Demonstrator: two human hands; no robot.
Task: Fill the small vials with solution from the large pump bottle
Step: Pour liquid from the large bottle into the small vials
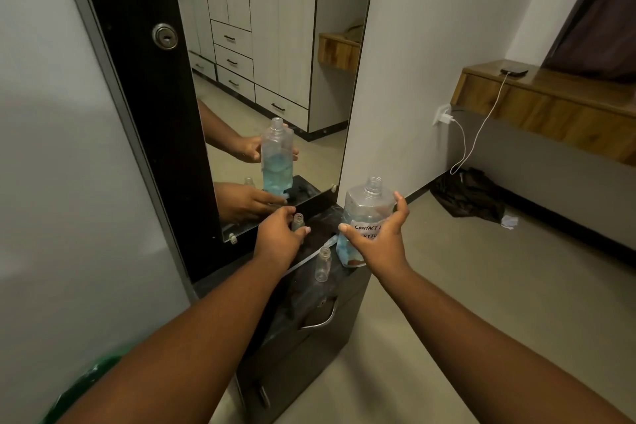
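Observation:
The large clear bottle [367,208] holds pale blue solution in its lower part and carries a handwritten white label; its neck is uncapped, with no pump on it. My right hand [377,237] wraps round its body, thumb on the left and fingers on the right, as it stands on the small black cabinet top [318,227]. My left hand [280,237] curls round a small clear vial [298,221] standing near the mirror. A second open vial [323,264], which looks empty, stands alone near the cabinet's front edge, between my two hands.
A tall mirror [275,62] directly behind the cabinet reflects the bottle, both hands and a wardrobe. The cabinet has a metal drawer handle [321,318]. At right a wooden shelf [550,100] carries a phone on a white charging cable; dark cloth [471,196] lies on the floor.

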